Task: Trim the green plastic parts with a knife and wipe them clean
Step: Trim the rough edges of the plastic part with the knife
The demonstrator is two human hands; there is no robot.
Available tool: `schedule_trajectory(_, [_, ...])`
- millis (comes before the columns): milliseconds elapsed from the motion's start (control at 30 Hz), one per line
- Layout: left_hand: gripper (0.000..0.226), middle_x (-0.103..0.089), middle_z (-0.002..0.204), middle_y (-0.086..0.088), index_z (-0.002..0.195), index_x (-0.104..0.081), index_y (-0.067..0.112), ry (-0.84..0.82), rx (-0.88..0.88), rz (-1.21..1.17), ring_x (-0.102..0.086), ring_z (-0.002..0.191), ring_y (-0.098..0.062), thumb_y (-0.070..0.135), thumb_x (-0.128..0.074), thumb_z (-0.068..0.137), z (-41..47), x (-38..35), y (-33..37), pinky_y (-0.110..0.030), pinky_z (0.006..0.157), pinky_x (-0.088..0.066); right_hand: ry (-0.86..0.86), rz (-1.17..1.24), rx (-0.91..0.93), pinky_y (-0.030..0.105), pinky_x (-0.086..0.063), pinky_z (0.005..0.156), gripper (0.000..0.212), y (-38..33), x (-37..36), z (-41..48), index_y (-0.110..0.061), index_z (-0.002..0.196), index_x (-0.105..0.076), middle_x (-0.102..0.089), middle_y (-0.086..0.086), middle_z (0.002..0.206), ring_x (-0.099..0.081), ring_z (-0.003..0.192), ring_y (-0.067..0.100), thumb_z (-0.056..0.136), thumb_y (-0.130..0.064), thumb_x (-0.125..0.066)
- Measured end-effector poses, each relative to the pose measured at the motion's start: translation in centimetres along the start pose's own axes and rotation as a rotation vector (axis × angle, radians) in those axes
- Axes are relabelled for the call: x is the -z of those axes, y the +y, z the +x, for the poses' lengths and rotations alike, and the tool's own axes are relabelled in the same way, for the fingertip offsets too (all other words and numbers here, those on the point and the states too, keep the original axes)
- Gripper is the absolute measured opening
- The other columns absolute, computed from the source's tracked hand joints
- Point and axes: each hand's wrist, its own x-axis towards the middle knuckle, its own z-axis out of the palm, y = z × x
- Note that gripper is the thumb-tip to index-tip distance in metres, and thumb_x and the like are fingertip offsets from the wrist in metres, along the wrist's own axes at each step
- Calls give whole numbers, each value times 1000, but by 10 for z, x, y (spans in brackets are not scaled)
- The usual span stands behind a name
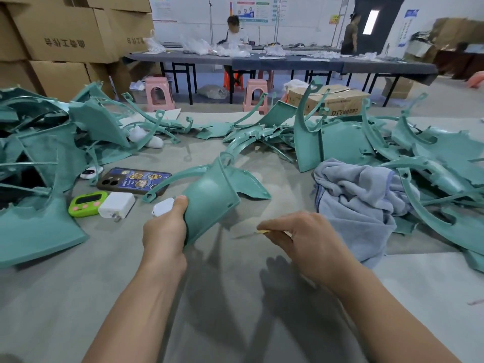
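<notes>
My left hand (165,229) grips the lower edge of a green plastic part (209,197), a curved panel with thin arms, held tilted above the grey table (131,284). My right hand (306,237) is closed on a small knife (251,233) with a yellow handle; its thin blade points left, just below the part's edge and not touching it. A blue-grey cloth (358,203) lies bunched to the right of my right hand.
Heaps of green parts lie at the left (39,158) and the right (419,158). A phone (133,180), a green timer (87,203) and a white charger (116,205) lie left of the held part. Cardboard boxes, stools and people at a far table stand behind.
</notes>
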Motion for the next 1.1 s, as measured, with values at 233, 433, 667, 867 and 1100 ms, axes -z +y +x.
schedule_trajectory(233, [23,-78,87,2,70,-79,28,-182,-203,40,-71,85,-21,39,-72,90,-16,-7,1,-36,77,-57,56,1147,-482,41,-59,84,16,-11,-11,6,-12,92,-82,-79,10,102,-75,96,22,92,-9,-66])
schedule_trajectory(433, [24,-78,98,-11,87,-83,16,-687,-189,91,-76,90,-25,-4,-69,85,-28,-3,1,-25,69,-60,138,1262,-548,27,-59,62,33,-3,-12,11,-10,76,-80,-75,5,76,-70,64,13,99,-5,-57])
schedule_trajectory(667, [23,-75,111,-16,101,-80,9,-812,92,108,-73,102,-33,9,-73,79,-37,-2,4,-40,87,-58,175,1031,-463,28,-58,63,23,2,-12,13,-6,88,-80,-75,14,82,-65,68,20,99,-3,-60])
schedule_trajectory(867, [16,-79,99,-6,101,-74,11,-429,106,-318,-77,86,-20,20,-61,99,-33,-7,14,-33,62,-62,376,581,-426,36,-60,75,22,4,-23,5,-22,88,-76,-77,1,80,-73,78,20,101,-14,-61])
schedule_trajectory(1100, [16,-78,102,-8,103,-73,12,-440,145,-353,-77,88,-22,20,-61,99,-33,-5,16,-38,72,-63,283,85,-310,41,-47,60,24,-19,-29,2,-19,87,-66,-59,-3,62,-54,61,18,104,-30,-54])
